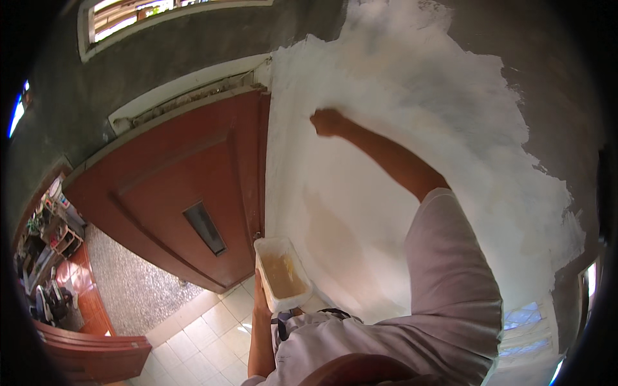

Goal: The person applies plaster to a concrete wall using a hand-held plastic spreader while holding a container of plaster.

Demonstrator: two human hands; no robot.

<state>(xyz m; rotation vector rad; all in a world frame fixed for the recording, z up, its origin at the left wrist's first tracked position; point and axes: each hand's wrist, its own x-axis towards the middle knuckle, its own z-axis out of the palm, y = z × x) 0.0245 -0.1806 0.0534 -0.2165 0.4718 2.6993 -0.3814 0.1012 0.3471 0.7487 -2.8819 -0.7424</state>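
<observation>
My left hand (259, 296) is closed round the side of a pale rectangular plastic tub (305, 289) at waist height; most of its fingers are hidden behind the tub. A thin beige residue coats the tub's inside. My right arm reaches up and forward, and my right hand (327, 122) is closed against the wall, near the corner beside the door. What it grips, if anything, is hidden by the fist. Around it the wall (367, 167) carries a white coat with a ragged edge, and darker grey surface shows beyond.
A red-brown door (174, 186) with a narrow dark inset stands to the left. Below it lie pale floor tiles (212, 334) and a speckled grey floor strip (129, 276). Cluttered items (55, 244) stand past the doorway. A window opening (148, 16) is high on the left.
</observation>
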